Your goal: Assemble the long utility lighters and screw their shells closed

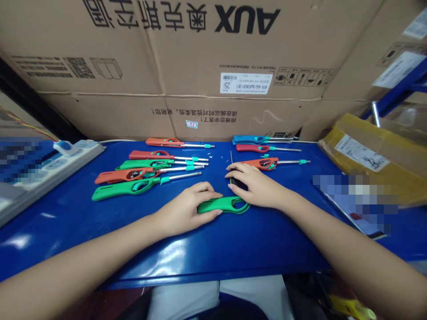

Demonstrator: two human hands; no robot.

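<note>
My left hand (193, 205) is closed around the end of a green lighter handle (216, 205), thumb below and fingers above. The handle lies near the front middle of the table, its looped trigger guard pointing right. My right hand (255, 184) is curled over a screwdriver (237, 182) with a black and yellow grip. Its thin shaft points away from me, and part of the grip is hidden by the fingers. The right hand sits just above the trigger guard; whether it touches it I cannot tell. Right behind that hand lies an orange long-nosed lighter (267, 163).
Several orange and green lighters (126, 176) lie at left. A blue lighter (248, 139) and a red lighter (252, 147) lie back right. Tiny screws (210, 156) are scattered mid-table. A power strip (56, 164), yellow package (363, 155) and large carton (187, 80) border the table.
</note>
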